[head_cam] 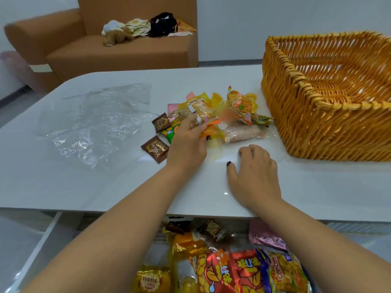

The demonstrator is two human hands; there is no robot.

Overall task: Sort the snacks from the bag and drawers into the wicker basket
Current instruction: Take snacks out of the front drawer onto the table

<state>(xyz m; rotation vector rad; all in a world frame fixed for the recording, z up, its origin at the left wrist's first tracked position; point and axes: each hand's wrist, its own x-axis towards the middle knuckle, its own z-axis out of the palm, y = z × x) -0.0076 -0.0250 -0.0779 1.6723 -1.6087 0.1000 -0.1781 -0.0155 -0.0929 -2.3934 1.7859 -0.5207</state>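
A: Nearest first. Open drawer (53,233) under the table edge, below both forearms, full of snack bags (243,269). Red ones, a yellow one, a pink pouch (266,235) just under the right wrist.

B: Any print?

A: Red bags carry big yellow characters around a "U", I can't read them properly. The blue-edged bag has red lettering, unreadable too. They look unsorted, probably waiting their turn.

B: Hands?

A: Left hand (188,142) is curled round a yellow-orange wrapped snack (203,115) in the pile (213,117), pinching it, blurred. I'd say lifting it out. Right hand (254,172) lies flat on the white table (127,187), fingers loosely spread, holding nothing, likely bracing.

B: Pile?

A: Just beyond the left fingers. Two brown packets (155,149) left of that hand; one reads "Soft Centered", roughly. A pale oblong pack (243,134) ahead of the right hand.

B: Basket?

A: Wicker basket (317,102), right of and beyond the right hand, near the pile, apart from it. What shows of its inside is bare. Close for short drops, I guess.

B: Bag?

A: Clear plastic bag (95,119) flattened well left of the left hand, looks emptied. Sofa (105,49) with clutter behind.
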